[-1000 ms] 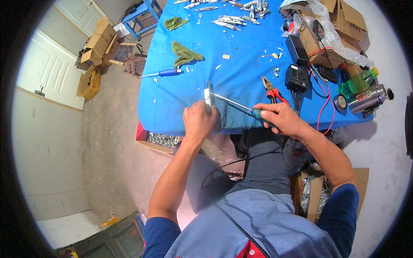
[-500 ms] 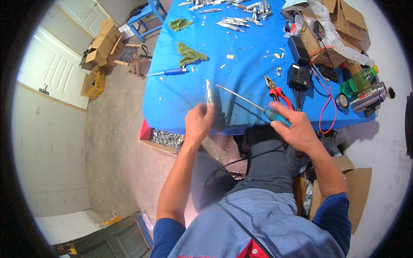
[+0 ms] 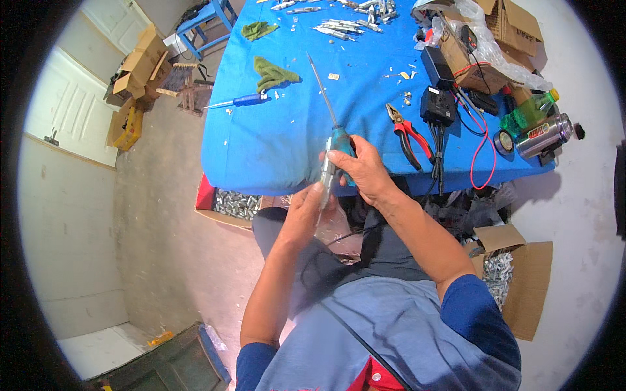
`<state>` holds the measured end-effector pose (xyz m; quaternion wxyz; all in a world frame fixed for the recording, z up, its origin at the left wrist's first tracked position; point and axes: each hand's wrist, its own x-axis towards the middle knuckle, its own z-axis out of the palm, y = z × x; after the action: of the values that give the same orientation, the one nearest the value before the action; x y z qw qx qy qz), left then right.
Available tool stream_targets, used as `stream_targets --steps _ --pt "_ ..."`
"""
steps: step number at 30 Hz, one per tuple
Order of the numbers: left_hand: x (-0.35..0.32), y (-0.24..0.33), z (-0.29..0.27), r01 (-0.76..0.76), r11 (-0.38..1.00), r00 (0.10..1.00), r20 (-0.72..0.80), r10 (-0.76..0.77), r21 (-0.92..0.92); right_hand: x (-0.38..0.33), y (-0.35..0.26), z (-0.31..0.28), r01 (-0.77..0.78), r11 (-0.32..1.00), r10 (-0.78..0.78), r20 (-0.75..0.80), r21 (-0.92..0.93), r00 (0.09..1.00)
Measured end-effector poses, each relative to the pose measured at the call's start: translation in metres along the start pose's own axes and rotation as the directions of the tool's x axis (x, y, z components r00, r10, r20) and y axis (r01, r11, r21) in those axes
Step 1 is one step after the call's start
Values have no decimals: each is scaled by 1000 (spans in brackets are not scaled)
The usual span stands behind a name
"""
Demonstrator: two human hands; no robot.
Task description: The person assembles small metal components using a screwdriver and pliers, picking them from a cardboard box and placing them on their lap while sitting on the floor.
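Note:
Just over the table's front edge, my left hand (image 3: 301,212) is closed around the lower part of a slim silver-white pen-shaped piece (image 3: 327,166), which stands nearly upright and is smeared by motion. My right hand (image 3: 368,171) grips the teal handle of a screwdriver (image 3: 323,88), its long shaft pointing away toward the far side. The right thumb also presses on the upper part of the piece, so handle and piece lie side by side. Pliers with red and black grips (image 3: 411,137) lie to the right. A blue-handled screwdriver (image 3: 248,100) rests at the left.
Green cloths (image 3: 274,73) and a pile of similar slim pieces (image 3: 339,29) are farther back on the blue tablecloth (image 3: 261,140). Black adapters (image 3: 438,104), cables, a metal flask (image 3: 544,137) and a green bottle (image 3: 531,112) crowd the right. A box of small metal cylinders (image 3: 238,203) sits below the left edge.
My right hand has come left to meet the left hand, and the screwdriver now points away instead of left. The left hand and its piece are lower, nearer my body. The view has shifted slightly.

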<state>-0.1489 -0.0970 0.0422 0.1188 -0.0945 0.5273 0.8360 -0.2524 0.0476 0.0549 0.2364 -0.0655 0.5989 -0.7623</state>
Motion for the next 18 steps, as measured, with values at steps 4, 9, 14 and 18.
stream_targets --steps 4,9,14,18 --pt "-6 1 1 35 998 999 11 -34 -50 -2 -1 4 -24 998 23 19 66 1000" --pt "-6 -13 -7 70 974 997 39 -63 -216 -1 2 3 28 997 -31 35 70 999" --pt "-5 -18 -6 73 960 997 20 -70 -271 0 -5 6 45 996 -51 83 80 995" --pt "-3 -18 -1 3 943 1000 15 2 -333 4 -1 6 34 999 -36 87 24 996"
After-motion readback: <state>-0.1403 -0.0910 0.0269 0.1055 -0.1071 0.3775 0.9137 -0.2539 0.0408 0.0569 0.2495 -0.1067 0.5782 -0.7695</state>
